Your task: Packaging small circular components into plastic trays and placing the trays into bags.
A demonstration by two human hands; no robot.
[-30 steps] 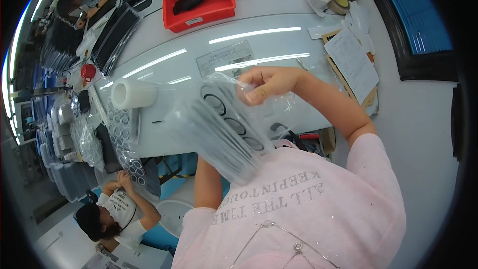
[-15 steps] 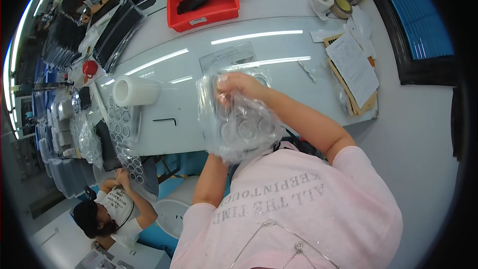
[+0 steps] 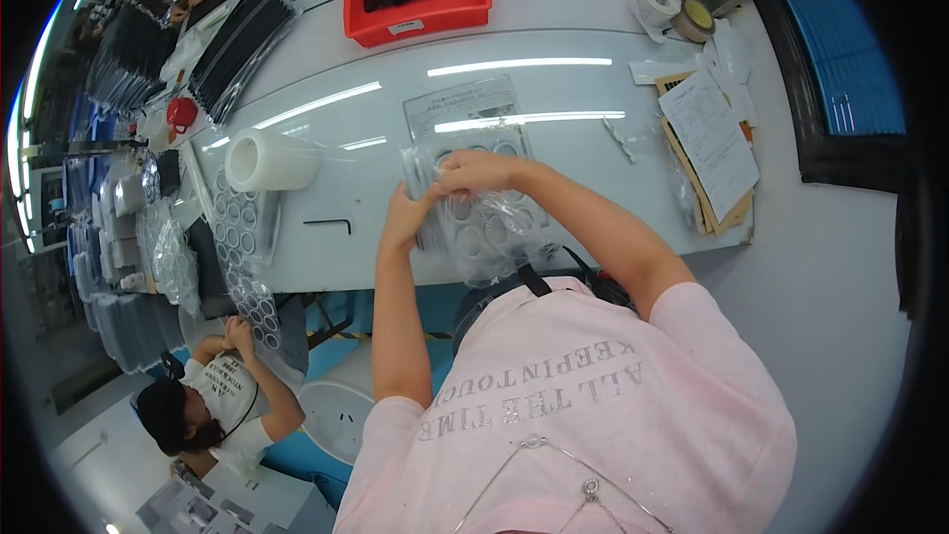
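Compared with the earlier frame, I observe the clear bag (image 3: 484, 227) smaller in view and set lower, at the near edge of the table (image 3: 366, 272). The left hand (image 3: 403, 216), previously hidden behind the bag, now shows at its 9 o'clock side; I cannot tell whether it grips. The right hand (image 3: 474, 171) remains at the bag's 12 o'clock, fingers curled, pinching the film. Both hands meet at the fingertips. Ring shapes show through the bag. The hex key (image 3: 348, 225) remains at 9 o'clock.

Writing: a printed sheet (image 3: 460, 104) at 12 o'clock, too small to read; a white label on the red bin (image 3: 425, 28) between 11 and 12; faint marks on the paper (image 3: 710, 143) between 2 and 3; silvery capitals, inverted, on the pink shirt (image 3: 593, 435) at 5.
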